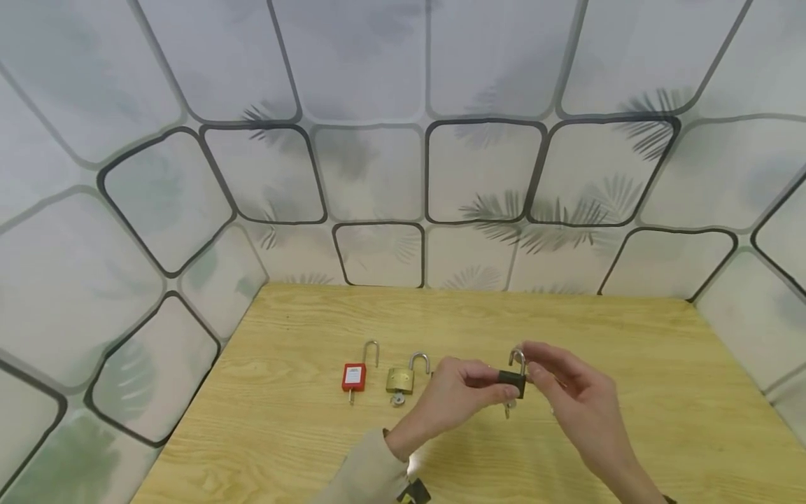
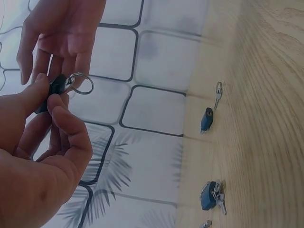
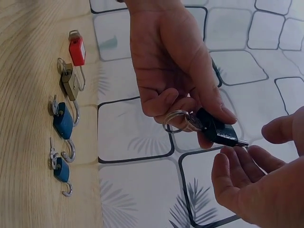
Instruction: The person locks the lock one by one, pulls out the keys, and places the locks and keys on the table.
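A pale wall covering (image 1: 378, 171) printed with rounded grey and black outlines and grey leaf shapes fills the upper part of the head view, meeting a yellow wood-grain table (image 1: 283, 434) that spreads across the lower part.

Right of centre in the lower half, above the table, is a small black padlock (image 1: 511, 381) with a silver metal shackle (image 1: 518, 357) standing open at its top and a silver key (image 1: 508, 409) hanging below it. The left hand (image 1: 447, 395) is clamped on the padlock's body, thumb on the near face and fingers bent behind. Its forearm enters at the bottom centre in a pale beige sleeve (image 1: 368, 472) and slants up to the right.

The right hand (image 1: 582, 402) comes from the lower right corner, slanting up to the left, palm toward the lock. Its thumb and fingers are apart, the fingers gently bent beside the shackle; whether they touch it, I cannot tell. In the right wrist view, a silver key ring (image 3: 175, 121) sticks out leftward from the lock.

Left of the hands in the head view lie a red padlock with a white label (image 1: 354, 376) and a brass-coloured metal padlock (image 1: 399, 380), both with shackles open. At the lower left of the right wrist view, a larger blue padlock (image 3: 62, 122) and a smaller blue padlock (image 3: 61, 170) continue the row.
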The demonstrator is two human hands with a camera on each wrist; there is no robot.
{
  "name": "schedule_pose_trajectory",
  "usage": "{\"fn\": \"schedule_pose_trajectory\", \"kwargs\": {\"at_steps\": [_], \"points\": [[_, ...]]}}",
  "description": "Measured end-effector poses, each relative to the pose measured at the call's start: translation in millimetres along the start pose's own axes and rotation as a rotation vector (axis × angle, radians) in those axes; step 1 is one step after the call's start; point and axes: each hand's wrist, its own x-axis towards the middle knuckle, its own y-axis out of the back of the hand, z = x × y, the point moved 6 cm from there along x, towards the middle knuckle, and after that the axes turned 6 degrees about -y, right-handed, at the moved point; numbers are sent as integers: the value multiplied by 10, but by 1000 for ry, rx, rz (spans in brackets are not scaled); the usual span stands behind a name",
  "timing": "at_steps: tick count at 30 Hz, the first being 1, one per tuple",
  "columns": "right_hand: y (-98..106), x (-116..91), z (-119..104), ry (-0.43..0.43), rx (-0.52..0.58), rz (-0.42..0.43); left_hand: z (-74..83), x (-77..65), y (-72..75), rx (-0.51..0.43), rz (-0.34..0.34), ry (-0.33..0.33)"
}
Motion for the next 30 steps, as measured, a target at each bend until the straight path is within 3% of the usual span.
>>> {"fn": "schedule_pose_trajectory", "kwargs": {"at_steps": [9, 16, 19, 23, 26, 30], "points": [[-53, 40, -9, 23, 37, -14, 16, -1, -34, -21, -24, -15], [-75, 33, -16, 93, -37, -51, 41, -10, -31, 5, -16, -48], [-106, 23, -35, 145, -82, -70, -118, -3, -19, 1, -18, -52], [-157, 11, -91, 302, -169, -111, -327, 4, -4, -13, -24, -55], [-199, -15, -143, 481, -281, -134, -329, -20, 26, -14, -13, -43], [-264, -62, -162, 644, -411, -177, -294, -75, 73, -4, 14, -23]]}}
